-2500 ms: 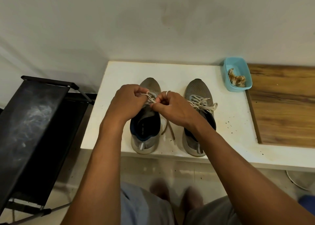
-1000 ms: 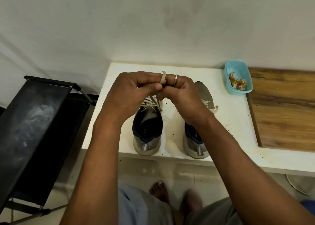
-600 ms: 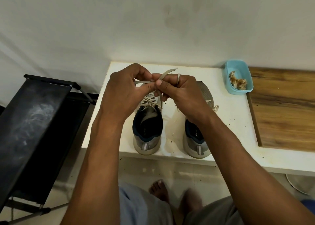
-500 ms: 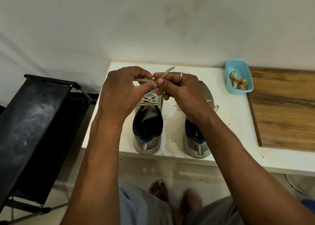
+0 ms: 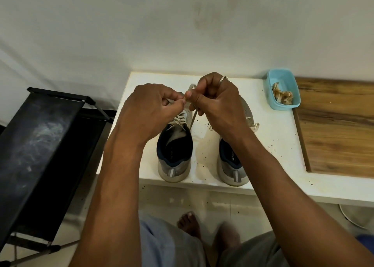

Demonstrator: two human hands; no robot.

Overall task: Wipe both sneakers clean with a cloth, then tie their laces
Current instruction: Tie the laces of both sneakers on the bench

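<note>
Two grey sneakers with dark blue linings stand heel-toward-me on a white table [image 5: 279,145]. The left sneaker [image 5: 175,157] has pale laces [image 5: 178,121] rising from its eyelets into my hands. My left hand [image 5: 149,111] and my right hand [image 5: 216,102] are held together above its toe, each pinching a strand of that lace between thumb and fingers. One strand [image 5: 193,118] hangs down from my right hand. The right sneaker [image 5: 232,165] is partly hidden under my right wrist; its laces [image 5: 254,125] lie loose. No cloth lies on the table itself.
A light blue tub [image 5: 283,92] holding a crumpled beige rag sits at the table's back right. A wooden board [image 5: 336,129] covers the table's right side. A black folding rack [image 5: 40,141] stands left of the table. My bare feet show on the floor below.
My hands lifted the left sneaker's lace ends up from the shoe, crossed them, and now pinch them closer together, slightly lower than half a second ago.
</note>
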